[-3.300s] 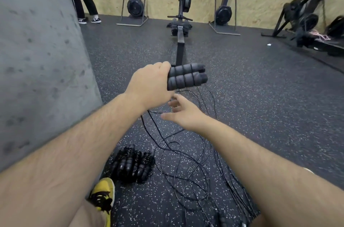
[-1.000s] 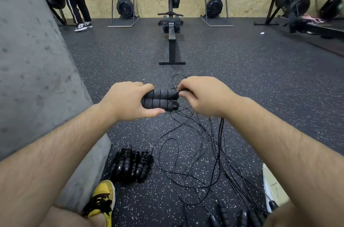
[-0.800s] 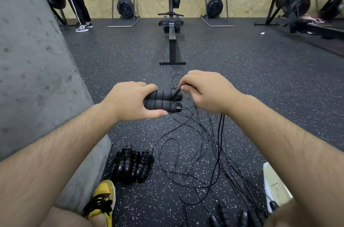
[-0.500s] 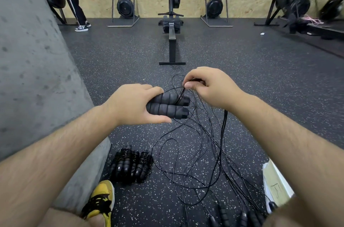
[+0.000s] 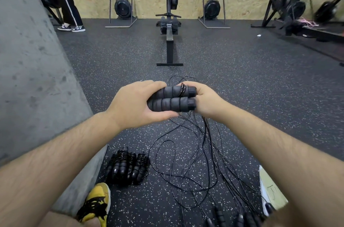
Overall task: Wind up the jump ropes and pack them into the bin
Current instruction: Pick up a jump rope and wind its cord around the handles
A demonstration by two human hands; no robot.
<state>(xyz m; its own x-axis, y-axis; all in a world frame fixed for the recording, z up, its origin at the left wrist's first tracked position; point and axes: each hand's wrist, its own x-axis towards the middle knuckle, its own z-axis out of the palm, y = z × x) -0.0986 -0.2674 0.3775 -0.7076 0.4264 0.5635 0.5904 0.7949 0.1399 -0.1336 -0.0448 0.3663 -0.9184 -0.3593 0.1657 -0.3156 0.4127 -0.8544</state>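
So the left hand (image 5: 134,104) clamps both foam handles (image 5: 171,101) side by side mid-scene, a firm core to wind on; the right hand (image 5: 204,100), just right of them, pinches the cord (image 5: 182,90), one turn over the top handle, slack pooled on the near floor (image 5: 242,77)

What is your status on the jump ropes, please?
Left hand grips both handles. Right hand pinches cord at their ends, one turn on. Loose cords tangled on floor below; wound ropes beside wall.
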